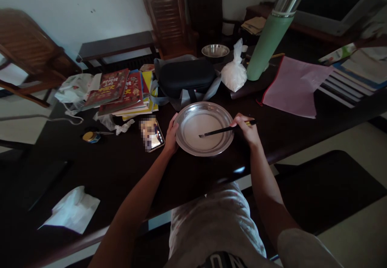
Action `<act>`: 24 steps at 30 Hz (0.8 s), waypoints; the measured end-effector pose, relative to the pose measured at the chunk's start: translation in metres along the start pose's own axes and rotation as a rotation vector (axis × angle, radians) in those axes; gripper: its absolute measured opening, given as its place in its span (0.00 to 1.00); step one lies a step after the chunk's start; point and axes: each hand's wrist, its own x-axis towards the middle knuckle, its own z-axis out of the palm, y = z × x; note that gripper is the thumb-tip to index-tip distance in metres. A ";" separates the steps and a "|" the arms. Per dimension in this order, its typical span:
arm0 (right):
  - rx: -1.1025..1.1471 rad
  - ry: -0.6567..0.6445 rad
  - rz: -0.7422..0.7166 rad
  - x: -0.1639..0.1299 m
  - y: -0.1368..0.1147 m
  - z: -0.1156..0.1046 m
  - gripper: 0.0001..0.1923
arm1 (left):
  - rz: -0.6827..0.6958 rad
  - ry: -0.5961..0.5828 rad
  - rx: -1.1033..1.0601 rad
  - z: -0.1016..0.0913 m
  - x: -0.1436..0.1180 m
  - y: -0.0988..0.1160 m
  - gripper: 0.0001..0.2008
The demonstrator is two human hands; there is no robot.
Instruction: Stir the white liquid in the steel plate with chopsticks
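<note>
A wide metal bowl (204,151) stands on the dark table, with something smooth and whitish covering its bottom. My left hand (171,137) is closed on the bowl's left rim. Held in my right hand (246,130), by the bowl's right edge, are black chopsticks (219,131) with yellow marks near the upper end. They slant left over the rim, and their tips are down at the whitish contents. A phone (152,134) with a lit screen lies just left of my left hand.
Behind the bowl are a black case (187,76), a tied bag of white powder (234,74) and a tall green thermos (269,44). Books (119,90) are piled at the left, near a small jar (91,137). A pink mesh pouch (298,84) lies right; crumpled tissue (72,209) lies front left.
</note>
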 end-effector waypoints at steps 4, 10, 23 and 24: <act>-0.041 0.045 -0.047 0.000 0.001 0.000 0.32 | -0.007 -0.006 -0.005 0.000 0.000 0.001 0.40; -0.022 -0.036 -0.015 0.000 0.001 -0.001 0.32 | -0.001 0.004 0.002 0.000 0.001 0.000 0.35; -0.025 0.053 -0.046 0.000 0.001 -0.001 0.31 | 0.009 -0.005 -0.009 0.001 0.000 0.000 0.35; -0.010 0.079 -0.043 -0.001 0.001 -0.001 0.32 | 0.008 -0.006 -0.013 0.001 0.000 0.000 0.35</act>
